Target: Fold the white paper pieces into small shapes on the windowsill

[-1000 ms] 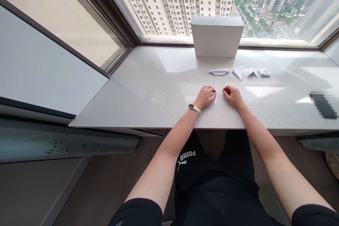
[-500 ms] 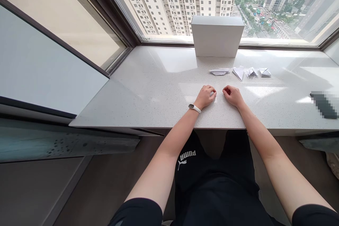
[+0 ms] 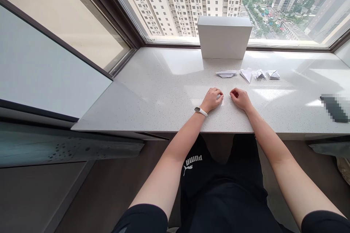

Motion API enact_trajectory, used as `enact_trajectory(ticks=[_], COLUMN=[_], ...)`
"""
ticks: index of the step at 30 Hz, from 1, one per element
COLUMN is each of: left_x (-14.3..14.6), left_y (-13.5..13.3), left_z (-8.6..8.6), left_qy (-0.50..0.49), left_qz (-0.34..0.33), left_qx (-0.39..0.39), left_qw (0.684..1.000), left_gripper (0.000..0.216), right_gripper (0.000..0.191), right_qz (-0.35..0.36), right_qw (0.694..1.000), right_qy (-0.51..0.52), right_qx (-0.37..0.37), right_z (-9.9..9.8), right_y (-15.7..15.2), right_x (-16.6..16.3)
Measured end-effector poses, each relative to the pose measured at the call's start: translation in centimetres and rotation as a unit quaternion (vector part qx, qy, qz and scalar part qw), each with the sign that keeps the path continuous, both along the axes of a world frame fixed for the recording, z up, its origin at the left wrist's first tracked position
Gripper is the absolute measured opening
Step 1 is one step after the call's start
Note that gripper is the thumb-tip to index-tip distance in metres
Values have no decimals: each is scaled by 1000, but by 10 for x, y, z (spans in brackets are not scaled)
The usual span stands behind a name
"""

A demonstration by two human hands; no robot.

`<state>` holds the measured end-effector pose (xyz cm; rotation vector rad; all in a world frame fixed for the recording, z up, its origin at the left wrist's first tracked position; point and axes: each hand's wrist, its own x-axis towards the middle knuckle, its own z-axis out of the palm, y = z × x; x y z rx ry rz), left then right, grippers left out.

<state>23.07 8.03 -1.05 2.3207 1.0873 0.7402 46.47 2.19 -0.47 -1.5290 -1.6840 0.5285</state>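
My left hand (image 3: pixel 212 99), with a pale band (image 3: pixel 201 111) on its wrist, rests on the speckled white counter. Its fingers are loosely curled, and I see nothing held in them. A small gap to the right, my right hand (image 3: pixel 239 98) lies likewise, curled in and without any visible object. Just beyond my hands several folded white papers stand in a row. Leftmost is a long boat-like folded paper (image 3: pixel 226 74), then a pointed fan-like folded paper (image 3: pixel 246 75). To the right come a crumpled-looking folded paper (image 3: pixel 260 74) and a squarish folded paper (image 3: pixel 273 75).
A white box (image 3: pixel 224 40) stands upright at the back against the window. At the right of the counter (image 3: pixel 153 91) lies a dark, pixelated flat object (image 3: pixel 335 108). Window frames border the counter at the back and left. My legs are under its front edge.
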Motion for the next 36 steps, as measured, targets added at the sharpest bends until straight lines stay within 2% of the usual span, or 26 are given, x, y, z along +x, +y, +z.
enact_trajectory(ticks=[17, 24, 26, 28, 30, 32, 34, 36], left_x=[-1, -2, -4, -6, -7, -6, 1, 15], left_y=[3, 2, 1, 4, 11, 25, 44, 65], left_z=[-4, -3, -5, -6, -6, -4, 0, 5], left_qy=[-4, -28, -46, -68, -85, -88, -66, -24], left_qz=[-3, -5, 4, 24, 53, 81, 98, 103], left_qx=[9, -1, -10, -17, -15, 4, 34, 49], left_qw=[1000, 1000, 999, 997, 995, 993, 992, 993], left_gripper=[17, 15, 14, 11, 7, 6, 16, 34], right_gripper=[13, 28, 32, 34, 37, 46, 65, 86], right_qz=[4, -18, -39, -85, -179, -288, -355, -377], right_qw=[1000, 998, 996, 992, 977, 948, 928, 922], right_qy=[3, 53, 73, 66, 19, -44, -82, -88], right_qx=[-2, 14, 30, 66, 116, 128, 73, -26], right_z=[-1, -7, -7, -3, 4, 12, 21, 28], right_y=[0, 0, 6, 15, 27, 41, 54, 67], right_x=[2, 3, 18, 48, 90, 136, 175, 199])
